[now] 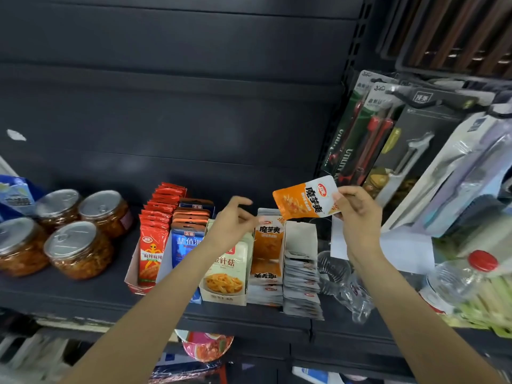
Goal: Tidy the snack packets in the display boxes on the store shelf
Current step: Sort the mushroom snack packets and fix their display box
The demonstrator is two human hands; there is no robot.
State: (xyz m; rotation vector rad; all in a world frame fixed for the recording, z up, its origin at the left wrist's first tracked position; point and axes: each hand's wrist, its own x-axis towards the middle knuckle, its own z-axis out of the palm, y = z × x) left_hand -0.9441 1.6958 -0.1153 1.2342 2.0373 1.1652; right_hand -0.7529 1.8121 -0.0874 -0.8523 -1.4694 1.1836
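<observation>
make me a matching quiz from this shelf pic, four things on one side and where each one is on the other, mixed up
Things:
1. orange packet
2. lidded jars
3. red packets
4. red-capped bottle

Places:
A. far left of the shelf
B. held up in the right hand
C. lying at the far right
D. upright in the leftmost display box

Pairs: 1-B, 2-A, 3-D, 4-C

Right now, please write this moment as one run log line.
right hand: holds orange packet | left hand: holds nothing, above display boxes | packet: not yet placed

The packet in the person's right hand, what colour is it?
Orange and white packet, pinched by the right hand; head view.
</observation>
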